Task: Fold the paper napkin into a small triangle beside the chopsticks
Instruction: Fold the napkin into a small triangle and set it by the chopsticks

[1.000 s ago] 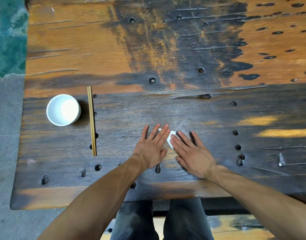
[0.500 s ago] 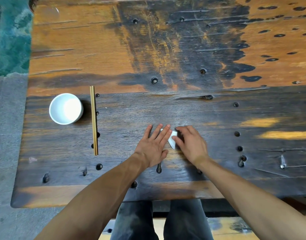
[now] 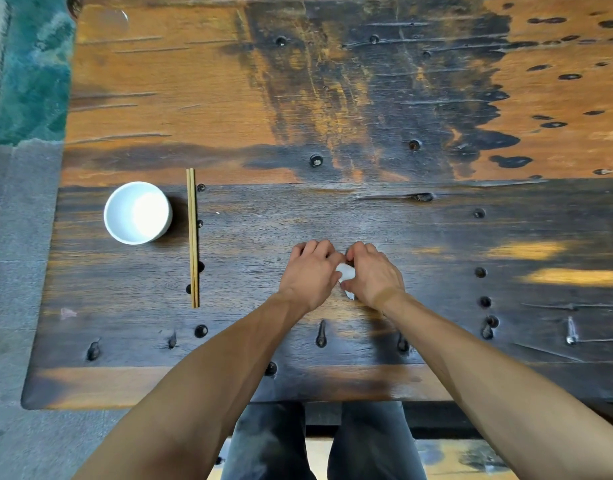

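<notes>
A small white paper napkin (image 3: 345, 273) lies folded on the dark wooden table, mostly hidden between my two hands. My left hand (image 3: 310, 273) has its fingers curled over the napkin's left side. My right hand (image 3: 374, 273) is curled over its right side, and a white corner pokes out below it. Both hands pinch the napkin. A pair of wooden chopsticks (image 3: 192, 237) lies straight on the table well to the left of my hands.
A white bowl (image 3: 137, 212) stands just left of the chopsticks. The worn wooden table (image 3: 332, 98) has bolt holes and dark stains; its front edge runs just above my knees. A teal rug (image 3: 24, 71) lies on the floor at the far left.
My hands went from lying flat with spread fingers on the napkin to curled, pinching it between them. The right hand curled first, then the left.
</notes>
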